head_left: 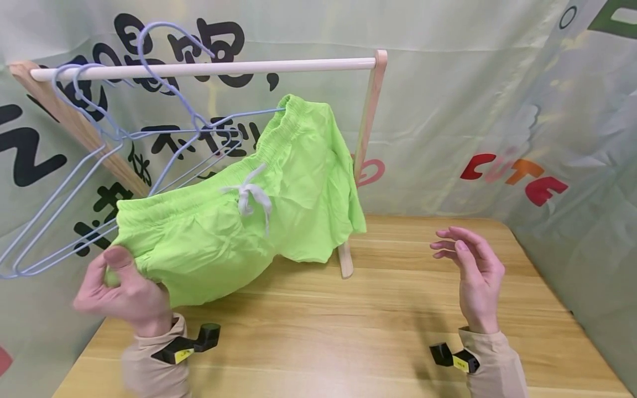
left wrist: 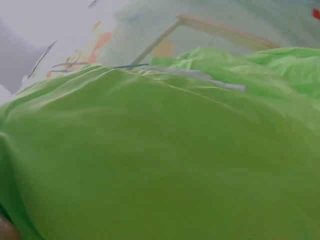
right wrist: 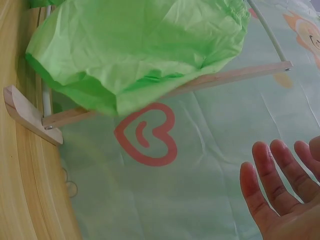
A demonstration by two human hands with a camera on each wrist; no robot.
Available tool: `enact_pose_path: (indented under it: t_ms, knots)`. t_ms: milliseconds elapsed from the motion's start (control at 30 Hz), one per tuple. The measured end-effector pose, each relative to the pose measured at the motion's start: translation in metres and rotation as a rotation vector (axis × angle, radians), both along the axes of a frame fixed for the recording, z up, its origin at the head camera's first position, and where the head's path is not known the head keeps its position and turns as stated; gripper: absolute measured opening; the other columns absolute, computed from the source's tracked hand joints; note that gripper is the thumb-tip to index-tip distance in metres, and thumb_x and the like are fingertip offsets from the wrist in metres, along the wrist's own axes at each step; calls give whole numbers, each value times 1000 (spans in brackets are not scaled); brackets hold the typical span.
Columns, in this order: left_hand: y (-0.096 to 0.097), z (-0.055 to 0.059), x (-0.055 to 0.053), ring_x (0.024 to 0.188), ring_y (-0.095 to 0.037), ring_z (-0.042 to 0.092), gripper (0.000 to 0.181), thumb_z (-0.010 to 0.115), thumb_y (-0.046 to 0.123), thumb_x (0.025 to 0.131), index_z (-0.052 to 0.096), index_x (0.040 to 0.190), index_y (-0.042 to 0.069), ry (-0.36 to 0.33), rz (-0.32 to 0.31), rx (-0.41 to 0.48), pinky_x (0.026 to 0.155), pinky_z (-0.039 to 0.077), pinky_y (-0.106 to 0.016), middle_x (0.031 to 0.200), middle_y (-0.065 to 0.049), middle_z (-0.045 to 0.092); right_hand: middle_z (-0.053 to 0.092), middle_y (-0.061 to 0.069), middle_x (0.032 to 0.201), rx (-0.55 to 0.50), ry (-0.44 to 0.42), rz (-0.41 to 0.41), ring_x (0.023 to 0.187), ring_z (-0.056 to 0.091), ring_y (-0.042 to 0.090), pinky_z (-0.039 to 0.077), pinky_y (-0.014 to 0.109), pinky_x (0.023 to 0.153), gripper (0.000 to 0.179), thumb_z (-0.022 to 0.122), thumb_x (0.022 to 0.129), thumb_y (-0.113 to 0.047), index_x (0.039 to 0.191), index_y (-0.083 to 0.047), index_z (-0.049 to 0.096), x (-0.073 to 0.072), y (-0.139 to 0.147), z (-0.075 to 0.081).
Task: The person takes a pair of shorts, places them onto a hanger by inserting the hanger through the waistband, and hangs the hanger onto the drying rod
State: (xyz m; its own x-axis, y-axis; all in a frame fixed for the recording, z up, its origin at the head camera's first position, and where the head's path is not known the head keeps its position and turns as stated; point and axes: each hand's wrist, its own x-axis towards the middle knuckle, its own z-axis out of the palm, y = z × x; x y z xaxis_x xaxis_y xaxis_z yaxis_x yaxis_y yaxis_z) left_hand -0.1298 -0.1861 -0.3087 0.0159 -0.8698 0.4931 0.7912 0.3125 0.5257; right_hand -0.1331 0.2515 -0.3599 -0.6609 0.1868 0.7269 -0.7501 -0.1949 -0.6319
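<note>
Bright green shorts [head_left: 303,182] with a white drawstring bow [head_left: 254,193] hang by their waistband on a blue wire hanger [head_left: 196,119]. The hanger's hook rises above the white rail and overlaps it in the head view. At the lower left my left hand [head_left: 126,287] pinches the shorts' side edge between thumb and fingers. Green cloth [left wrist: 160,150] fills most of the left wrist view. My right hand [head_left: 480,276] is held off to the right, away from the shorts, its fingers loosely bent and holding nothing; they show spread in the right wrist view.
A garment rack with a white rail [head_left: 278,67] and wooden posts [head_left: 369,116] stands on the wooden table [head_left: 318,331]. Other blue hangers [head_left: 64,204] hang at its left end. A printed curtain [head_left: 438,110] encloses the back and sides.
</note>
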Motion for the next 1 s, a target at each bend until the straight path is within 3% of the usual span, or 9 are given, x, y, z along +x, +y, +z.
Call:
enact_pose_path:
  t_ms: [233,400,633,833,1000]
  knots:
    - [24,0,-1,61,2,67,40,85,24,81,71,70,-12,-17,82,-95,69,55,-14,68,5,75,72,21,110,-10,-1,2,90,73,26,62,29,78,28,39,100,14,121,33,43,1,0,0]
    - [37,-4,-2,65,1,70,36,84,21,82,72,72,-12,-52,61,-105,72,57,-15,71,6,77,72,21,110,-8,-3,2,90,74,26,62,29,78,28,39,100,14,121,33,43,1,0,0]
    - [47,-7,-7,70,0,71,22,82,15,84,76,71,-1,-95,20,-136,75,57,-16,75,7,77,73,20,110,-10,-14,-4,91,73,26,62,28,78,28,40,100,14,121,30,46,1,1,0]
    - [57,-8,-17,71,1,71,33,81,20,85,73,73,-9,-103,3,-193,77,58,-18,76,7,77,73,21,109,-26,-14,-8,90,73,26,62,28,78,28,41,100,14,121,29,47,2,1,-1]
    - [67,-1,-25,71,3,71,39,80,26,87,73,76,-11,-108,-18,-241,78,58,-19,76,-10,78,72,21,110,-19,-20,-9,90,73,26,62,29,78,28,41,100,13,122,29,48,1,1,0]
